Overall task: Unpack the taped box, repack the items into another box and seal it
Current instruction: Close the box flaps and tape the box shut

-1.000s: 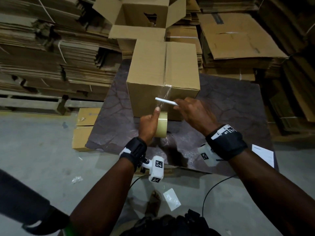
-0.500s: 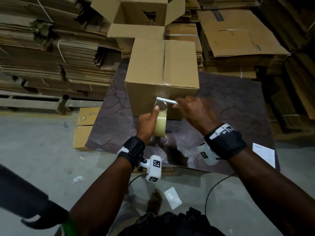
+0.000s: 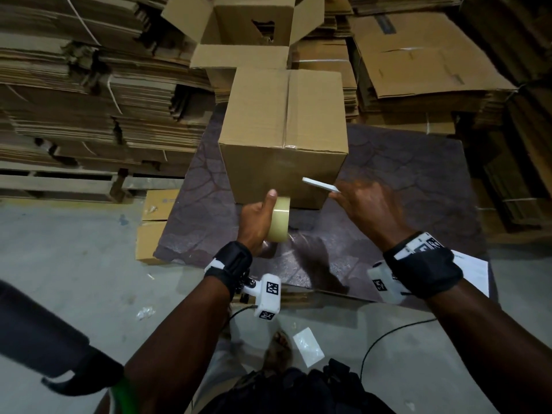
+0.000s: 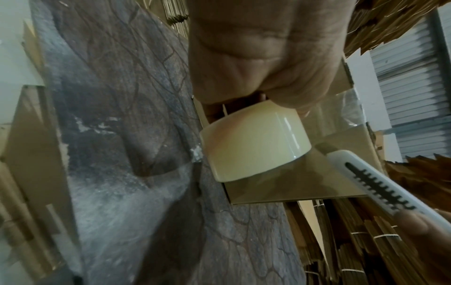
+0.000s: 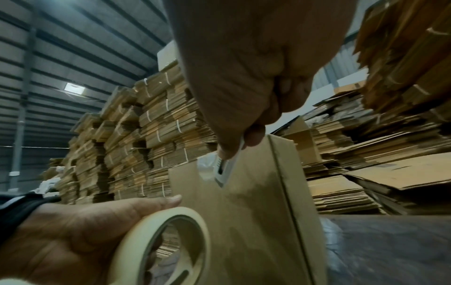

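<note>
A closed brown cardboard box [image 3: 283, 127] stands on a dark patterned board [image 3: 403, 180], with clear tape along its top seam and down its near face. My left hand [image 3: 257, 222] grips a roll of pale tape [image 3: 279, 220] [image 4: 253, 142] [image 5: 161, 246] just in front of the box's lower near face, thumb up against the cardboard. My right hand [image 3: 367, 210] holds a white utility knife [image 3: 321, 185] [image 4: 380, 181] [image 5: 223, 173] by the box's near face, to the right of the roll. A second box [image 3: 245, 22] with open flaps stands behind.
Tied stacks of flattened cardboard [image 3: 89, 94] rise to the left, behind and to the right [image 3: 433, 64]. A white sheet of paper [image 3: 475, 270] lies on the board's near right corner. Small cartons [image 3: 155, 222] sit by the board's left edge. Scraps and a cable [image 3: 385, 339] lie on the concrete floor.
The stretched strip of tape between roll and box is no longer visible. My left hand with the roll has dropped lower and back; the right hand with the knife has shifted right.
</note>
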